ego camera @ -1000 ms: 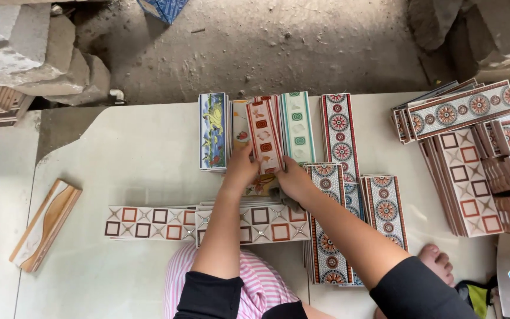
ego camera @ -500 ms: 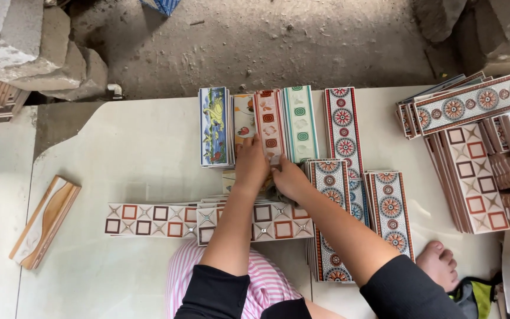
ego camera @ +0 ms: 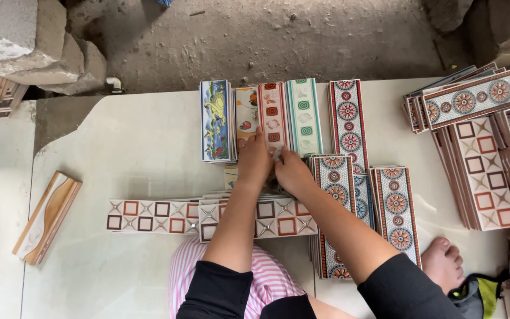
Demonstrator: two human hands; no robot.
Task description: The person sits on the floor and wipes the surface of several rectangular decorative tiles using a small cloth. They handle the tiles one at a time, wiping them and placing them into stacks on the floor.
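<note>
Five tile stacks [ego camera: 273, 118] stand side by side at the far edge of the surface [ego camera: 131, 147]. Nearer, a tile row [ego camera: 208, 215] runs crosswise, with two more stacks [ego camera: 396, 207] to its right. A bigger pile [ego camera: 479, 147] lies far right; a lone tile [ego camera: 47, 216] lies far left.

A pale floor slab [ego camera: 125, 142] carries stacks of patterned border tiles. At twelve o'clock stand a fish tile stack [ego camera: 215, 121] and a green-spiral stack [ego camera: 303, 117]. A square-pattern row [ego camera: 149, 216] lies at seven o'clock, a brown wavy tile [ego camera: 47, 217] at nine, heaped medallion tiles [ego camera: 479, 97] at two.
</note>
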